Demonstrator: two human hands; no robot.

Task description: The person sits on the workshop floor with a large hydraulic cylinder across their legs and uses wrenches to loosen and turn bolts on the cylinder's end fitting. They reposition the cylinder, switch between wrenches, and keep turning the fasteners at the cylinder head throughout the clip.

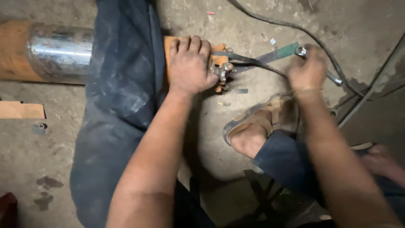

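My left hand (190, 65) lies palm down on the end of an orange cylinder (17, 50), its thumb at a small metal fitting (222, 71) with bolts on that end. A shiny steel band (61, 52) wraps the cylinder further left. My right hand (307, 69), blurred by motion, is closed around a silver wrench (333, 78) whose ring end (301, 51) shows above the knuckles. Flat metal bars (261, 59), one with a green end, run from the fitting toward my right hand.
My leg in dark dusty trousers (122, 105) lies across the cylinder. My sandalled foot (253, 131) rests on the concrete floor (50, 160) below the fitting. A black cable (270, 21) curves across the top right. A flat cardboard piece (21, 110) lies at the left.
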